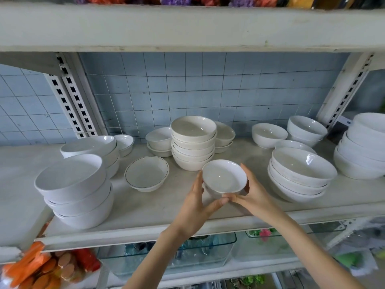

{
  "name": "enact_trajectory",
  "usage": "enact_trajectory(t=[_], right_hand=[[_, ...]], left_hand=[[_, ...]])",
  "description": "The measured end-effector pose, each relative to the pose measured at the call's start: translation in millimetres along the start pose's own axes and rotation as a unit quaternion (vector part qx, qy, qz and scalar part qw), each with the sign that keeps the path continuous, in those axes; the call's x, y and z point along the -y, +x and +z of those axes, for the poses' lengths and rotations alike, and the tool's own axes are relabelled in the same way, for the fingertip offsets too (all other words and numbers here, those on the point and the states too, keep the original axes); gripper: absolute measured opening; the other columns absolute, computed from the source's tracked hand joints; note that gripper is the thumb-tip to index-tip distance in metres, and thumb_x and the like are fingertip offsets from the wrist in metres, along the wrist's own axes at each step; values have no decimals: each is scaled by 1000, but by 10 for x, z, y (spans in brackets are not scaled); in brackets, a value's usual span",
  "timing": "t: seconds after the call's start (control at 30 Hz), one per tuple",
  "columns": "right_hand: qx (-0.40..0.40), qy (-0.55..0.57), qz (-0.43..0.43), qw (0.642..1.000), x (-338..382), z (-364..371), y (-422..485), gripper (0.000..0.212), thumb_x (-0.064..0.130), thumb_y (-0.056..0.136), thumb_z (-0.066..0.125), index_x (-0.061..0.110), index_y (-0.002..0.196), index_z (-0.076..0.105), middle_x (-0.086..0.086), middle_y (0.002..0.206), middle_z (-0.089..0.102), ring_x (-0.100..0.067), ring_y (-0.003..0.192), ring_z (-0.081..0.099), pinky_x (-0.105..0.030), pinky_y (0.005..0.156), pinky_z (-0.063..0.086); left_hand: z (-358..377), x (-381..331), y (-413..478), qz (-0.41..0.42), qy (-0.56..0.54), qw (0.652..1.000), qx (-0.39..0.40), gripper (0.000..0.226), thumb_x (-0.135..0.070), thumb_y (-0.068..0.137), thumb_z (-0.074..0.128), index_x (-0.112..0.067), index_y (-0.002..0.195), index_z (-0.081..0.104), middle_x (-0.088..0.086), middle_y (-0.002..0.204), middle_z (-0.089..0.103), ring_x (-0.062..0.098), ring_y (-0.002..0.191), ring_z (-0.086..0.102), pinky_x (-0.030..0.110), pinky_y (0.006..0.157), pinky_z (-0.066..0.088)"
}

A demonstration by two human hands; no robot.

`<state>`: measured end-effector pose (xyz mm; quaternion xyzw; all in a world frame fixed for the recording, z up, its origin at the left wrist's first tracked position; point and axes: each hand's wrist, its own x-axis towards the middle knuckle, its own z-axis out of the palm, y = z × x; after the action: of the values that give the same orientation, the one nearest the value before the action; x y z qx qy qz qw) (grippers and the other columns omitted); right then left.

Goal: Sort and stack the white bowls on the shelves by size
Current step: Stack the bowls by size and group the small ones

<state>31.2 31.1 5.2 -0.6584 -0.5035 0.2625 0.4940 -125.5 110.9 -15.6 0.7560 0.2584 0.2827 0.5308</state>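
The small white bowl [224, 177] is held over the shelf [145, 209], near its front middle. The left hand [196, 202] curls round its 9 o'clock side and the right hand [253, 195] round its 3 o'clock side, thumbs meeting under the near rim. The tall cream stack [193, 142] at 11 o'clock and the line-rimmed bowl [146, 174] at 9 o'clock look wider. The little bowl [124, 142] far off at 10 o'clock seems a closer match. The person should carry it level, seat it centred, then let go.

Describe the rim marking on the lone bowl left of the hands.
A thin dark line rings the lone bowl; head view.
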Motion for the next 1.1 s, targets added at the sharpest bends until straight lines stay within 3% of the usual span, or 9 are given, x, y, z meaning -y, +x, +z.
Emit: enact_trajectory(t=[0.17,0.27,0.43,0.53,0.7,0.8,0.93,1.03,1.1], right_hand=[[9,31,20,999,-44,35,-14,70,41,52,78,44,110,38,23,117,45,19,102,47,-4,82,41],[24,39,19,999,-91,83,-15,87,50,50,81,42,121,33,25,122,44,15,109,46,-9,91,42],[33,49,17,998,-95,196,-7,79,34,55,82,40,120,37,21,122,48,14,108,49,-12,89,44],[42,51,16,998,-90,230,14,79,37,56,82,42,121,37,21,124,48,11,111,49,-11,88,42],[52,56,23,997,-103,226,23,87,46,58,82,41,130,33,26,126,47,13,113,46,-10,95,40],[52,50,37,997,-140,222,33,104,56,53,81,34,139,26,27,128,45,15,115,44,-14,97,39],[59,53,45,996,-160,222,58,106,56,46,83,38,135,29,29,123,49,12,112,49,-18,95,44],[59,62,42,995,-175,221,68,100,55,46,85,44,131,33,32,119,52,8,113,51,-18,93,46],[56,69,40,995,-185,217,72,100,57,45,85,44,130,34,31,120,52,7,114,51,-19,93,47]], left_hand=[[-48,34,-128,-18,-45,999,-23,73,-52,77,63,-32,140,33,-17,138,48,-2,131,40,30,113,33],[-93,59,-187,-31,-71,996,-39,66,-48,81,64,-28,138,38,-10,136,53,5,131,44,38,109,40],[-205,47,-212,-59,-123,986,-99,45,-20,91,58,-15,134,45,0,131,57,2,118,56,11,83,47],[-267,19,-210,-48,-117,983,-130,30,-13,93,56,-17,123,52,-8,119,62,0,114,57,7,78,45],[-558,-22,-50,-6,-83,972,-220,20,-14,92,58,-14,112,61,-6,111,66,9,106,61,31,96,49],[-803,-130,151,25,-55,961,-270,20,-22,86,54,-20,104,62,-6,106,67,13,100,61,32,91,49],[-1154,-97,602,17,91,945,-313,26,-5,92,54,-2,118,56,11,119,62,21,104,57,13,82,42],[-1350,85,968,-67,170,940,-288,44,-10,88,61,10,124,46,30,127,50,40,117,47,37,92,37],[-1395,138,1103,-103,175,942,-268,56,-15,87,66,6,132,41,27,133,46,40,122,43,39,98,34]])
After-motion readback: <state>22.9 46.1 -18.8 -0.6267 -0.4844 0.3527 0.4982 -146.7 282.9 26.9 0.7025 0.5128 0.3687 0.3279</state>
